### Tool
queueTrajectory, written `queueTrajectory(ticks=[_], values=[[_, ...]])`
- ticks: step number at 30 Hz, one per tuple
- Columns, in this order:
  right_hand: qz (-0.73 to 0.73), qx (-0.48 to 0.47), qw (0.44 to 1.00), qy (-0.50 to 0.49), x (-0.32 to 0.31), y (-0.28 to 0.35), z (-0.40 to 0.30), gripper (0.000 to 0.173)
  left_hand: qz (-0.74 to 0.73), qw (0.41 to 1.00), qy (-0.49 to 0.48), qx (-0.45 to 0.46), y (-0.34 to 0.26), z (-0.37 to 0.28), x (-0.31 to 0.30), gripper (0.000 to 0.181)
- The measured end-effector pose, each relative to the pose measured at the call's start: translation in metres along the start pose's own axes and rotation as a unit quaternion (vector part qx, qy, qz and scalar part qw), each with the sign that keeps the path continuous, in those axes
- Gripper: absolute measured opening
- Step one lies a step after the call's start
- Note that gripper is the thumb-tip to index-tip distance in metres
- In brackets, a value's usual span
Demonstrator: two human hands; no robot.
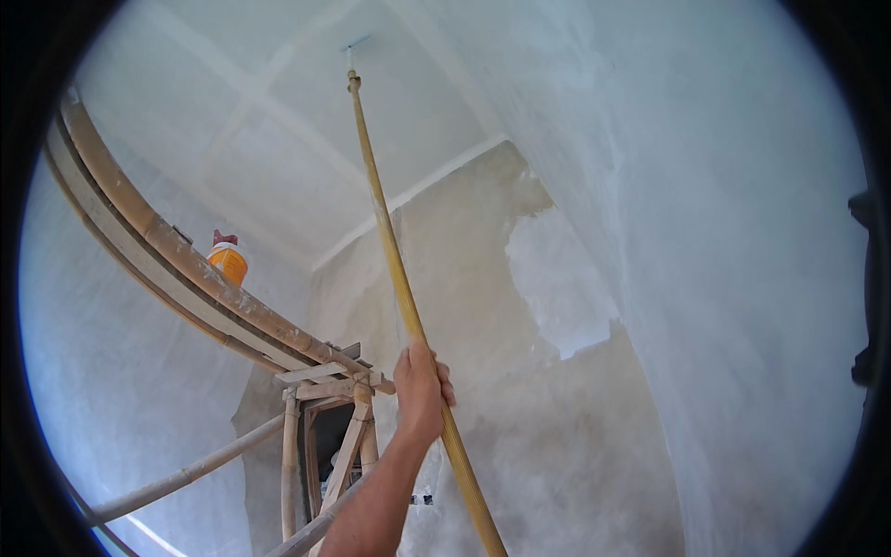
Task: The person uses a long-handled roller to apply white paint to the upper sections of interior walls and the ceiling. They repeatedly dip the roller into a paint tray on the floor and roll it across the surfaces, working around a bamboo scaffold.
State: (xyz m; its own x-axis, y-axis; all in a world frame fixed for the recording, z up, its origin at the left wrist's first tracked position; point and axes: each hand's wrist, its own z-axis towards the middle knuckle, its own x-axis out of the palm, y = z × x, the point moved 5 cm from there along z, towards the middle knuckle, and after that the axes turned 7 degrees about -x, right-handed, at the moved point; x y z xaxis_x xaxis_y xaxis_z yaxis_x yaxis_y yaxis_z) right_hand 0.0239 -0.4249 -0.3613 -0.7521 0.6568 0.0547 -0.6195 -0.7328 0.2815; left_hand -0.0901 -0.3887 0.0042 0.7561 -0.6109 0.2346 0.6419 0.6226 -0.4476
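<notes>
My left hand (421,390) is wrapped around a long yellowish pole (397,268), with fingertips showing on its right side. The pole slants from the bottom edge up toward the ceiling (320,125). A narrow bluish tool head (356,44) is fixed at its far end, at or close to the ceiling surface; its exact kind is too small to tell. The pole's lower end runs out of the picture. My right hand is out of view.
A bamboo scaffold (291,459) with a long curved-looking platform (174,244) stands on the left. An orange and white bucket (228,263) with a dark red item sits on it. Behind stands a grey wall (459,278) with a white patch (557,278). A whitish wall (738,278) rises on the right.
</notes>
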Motion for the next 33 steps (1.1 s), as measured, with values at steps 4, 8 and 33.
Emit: queueTrajectory(ticks=[4, 8, 33], values=[[-0.024, -0.042, 0.999, -0.022, -0.005, 0.024, 0.030, 0.044, 0.077, 0.994, -0.016, 0.072, -0.043, 0.019, 0.008, 0.041], [-0.058, -0.037, 0.997, -0.030, -0.006, 0.043, 0.043, 0.045, 0.059, 0.996, -0.016, 0.061, -0.062, 0.031, 0.009, 0.040], [-0.060, -0.033, 0.995, -0.073, -0.035, 0.039, 0.062, 0.044, 0.084, 0.996, -0.003, 0.035, -0.043, 0.056, 0.051, 0.039]])
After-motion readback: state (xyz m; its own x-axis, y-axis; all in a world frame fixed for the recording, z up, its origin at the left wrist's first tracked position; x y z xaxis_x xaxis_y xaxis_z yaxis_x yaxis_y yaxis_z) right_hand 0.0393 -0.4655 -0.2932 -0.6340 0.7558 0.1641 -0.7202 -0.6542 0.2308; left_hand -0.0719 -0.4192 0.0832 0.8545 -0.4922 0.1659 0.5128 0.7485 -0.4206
